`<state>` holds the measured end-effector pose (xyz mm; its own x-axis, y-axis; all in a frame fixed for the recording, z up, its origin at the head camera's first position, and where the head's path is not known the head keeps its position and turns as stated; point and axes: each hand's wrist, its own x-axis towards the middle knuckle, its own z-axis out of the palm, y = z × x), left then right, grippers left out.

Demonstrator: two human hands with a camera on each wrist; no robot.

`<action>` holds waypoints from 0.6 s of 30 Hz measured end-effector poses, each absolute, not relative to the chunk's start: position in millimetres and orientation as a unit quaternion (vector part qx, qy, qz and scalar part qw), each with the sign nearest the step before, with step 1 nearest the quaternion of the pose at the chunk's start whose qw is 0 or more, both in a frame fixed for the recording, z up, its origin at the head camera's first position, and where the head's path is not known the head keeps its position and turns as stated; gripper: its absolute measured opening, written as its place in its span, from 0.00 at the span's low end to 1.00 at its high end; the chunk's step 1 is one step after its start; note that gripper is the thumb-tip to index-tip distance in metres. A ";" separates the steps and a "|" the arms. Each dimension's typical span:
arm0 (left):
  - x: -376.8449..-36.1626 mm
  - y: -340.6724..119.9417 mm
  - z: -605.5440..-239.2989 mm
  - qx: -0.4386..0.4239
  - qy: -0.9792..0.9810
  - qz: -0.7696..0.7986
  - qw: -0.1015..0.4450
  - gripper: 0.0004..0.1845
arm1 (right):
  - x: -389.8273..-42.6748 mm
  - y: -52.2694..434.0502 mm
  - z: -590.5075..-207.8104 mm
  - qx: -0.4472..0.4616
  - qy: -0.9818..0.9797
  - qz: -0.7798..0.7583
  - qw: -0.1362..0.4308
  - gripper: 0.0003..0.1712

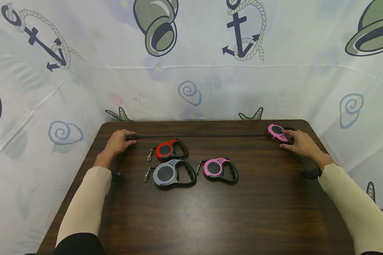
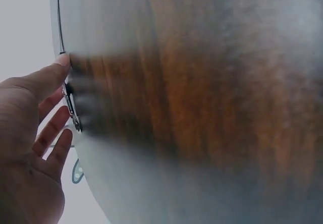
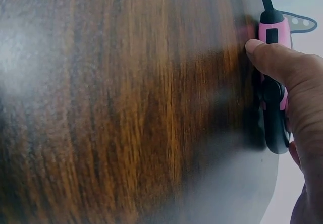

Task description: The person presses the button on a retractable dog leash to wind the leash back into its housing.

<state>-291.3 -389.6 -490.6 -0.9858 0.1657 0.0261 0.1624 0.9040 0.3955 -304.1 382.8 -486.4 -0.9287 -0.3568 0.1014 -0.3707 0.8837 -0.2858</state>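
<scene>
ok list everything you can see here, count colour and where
pink leash in hand: 1, pink and black, far right corner of table, cord pulled out
cord: 1, black, stretched along the far edge between the hands
red leash: 1, red and black, centre left
grey leash: 1, grey and black, in front of the red one
pink leash: 1, pink and black, centre
table: 1, dark wood
backdrop: 1, white nautical print, behind
left hand: pinches the cord end with its clip
right hand: grips the pink leash in hand
</scene>
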 end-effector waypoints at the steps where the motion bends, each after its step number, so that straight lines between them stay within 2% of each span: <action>1: -292.1 -390.4 -490.6 0.088 0.975 0.203 0.004 0.25 | -304.0 382.8 -486.8 0.188 -0.970 0.151 0.026 0.42; 18: -301.2 -396.3 -495.9 0.088 0.970 0.226 -0.023 0.16 | -302.1 382.0 -488.7 0.186 -0.970 0.149 0.038 0.41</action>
<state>-301.2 -396.3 -495.9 -0.9833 0.1612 0.0846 0.1820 0.8819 0.4350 -302.1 382.0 -488.7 -0.9276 -0.3505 0.1294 -0.3732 0.8862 -0.2744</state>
